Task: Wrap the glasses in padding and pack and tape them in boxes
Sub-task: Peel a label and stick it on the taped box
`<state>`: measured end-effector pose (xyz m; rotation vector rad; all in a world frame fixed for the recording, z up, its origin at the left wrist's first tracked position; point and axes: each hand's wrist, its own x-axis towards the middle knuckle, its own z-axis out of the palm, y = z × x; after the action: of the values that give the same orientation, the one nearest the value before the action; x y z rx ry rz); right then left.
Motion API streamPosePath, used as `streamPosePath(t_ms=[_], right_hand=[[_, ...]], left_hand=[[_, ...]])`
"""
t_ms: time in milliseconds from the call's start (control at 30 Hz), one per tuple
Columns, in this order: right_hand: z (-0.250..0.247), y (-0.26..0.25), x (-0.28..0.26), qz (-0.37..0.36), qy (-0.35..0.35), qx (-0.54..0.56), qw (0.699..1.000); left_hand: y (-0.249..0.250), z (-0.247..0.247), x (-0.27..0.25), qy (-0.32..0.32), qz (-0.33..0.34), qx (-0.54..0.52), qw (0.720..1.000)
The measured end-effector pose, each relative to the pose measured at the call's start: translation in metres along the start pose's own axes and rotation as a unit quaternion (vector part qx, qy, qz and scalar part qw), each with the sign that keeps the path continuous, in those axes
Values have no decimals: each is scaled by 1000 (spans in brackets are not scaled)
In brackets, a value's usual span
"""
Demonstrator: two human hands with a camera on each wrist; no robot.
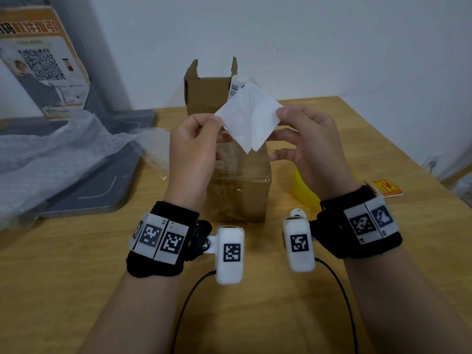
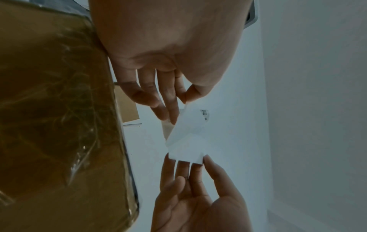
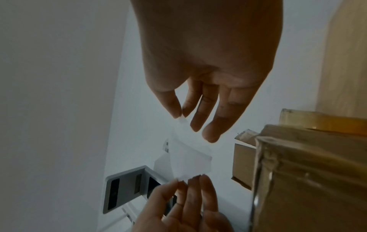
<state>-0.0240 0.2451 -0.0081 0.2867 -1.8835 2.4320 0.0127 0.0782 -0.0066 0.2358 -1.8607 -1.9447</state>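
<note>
My left hand (image 1: pixel 191 149) and right hand (image 1: pixel 306 144) each pinch 1 corner of a white folded sheet (image 1: pixel 249 118), creased down its middle and hanging as a diamond above the cardboard box (image 1: pixel 229 175). The box, glossy with clear tape, stands mid-worktop with its far flaps up. Bubble wrap (image 1: pixel 51 154) crowds the wooden worktop's (image 1: pixel 76 264) left edge; a yellow object (image 1: pixel 304 192) sits beside the box.
</note>
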Motion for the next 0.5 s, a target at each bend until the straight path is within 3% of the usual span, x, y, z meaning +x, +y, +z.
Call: streamPosePath(t_ms=[500], right_hand=[[-11, 2, 7, 83, -3, 83, 993]], left_hand=[[1, -5, 3, 13, -21, -66, 998]])
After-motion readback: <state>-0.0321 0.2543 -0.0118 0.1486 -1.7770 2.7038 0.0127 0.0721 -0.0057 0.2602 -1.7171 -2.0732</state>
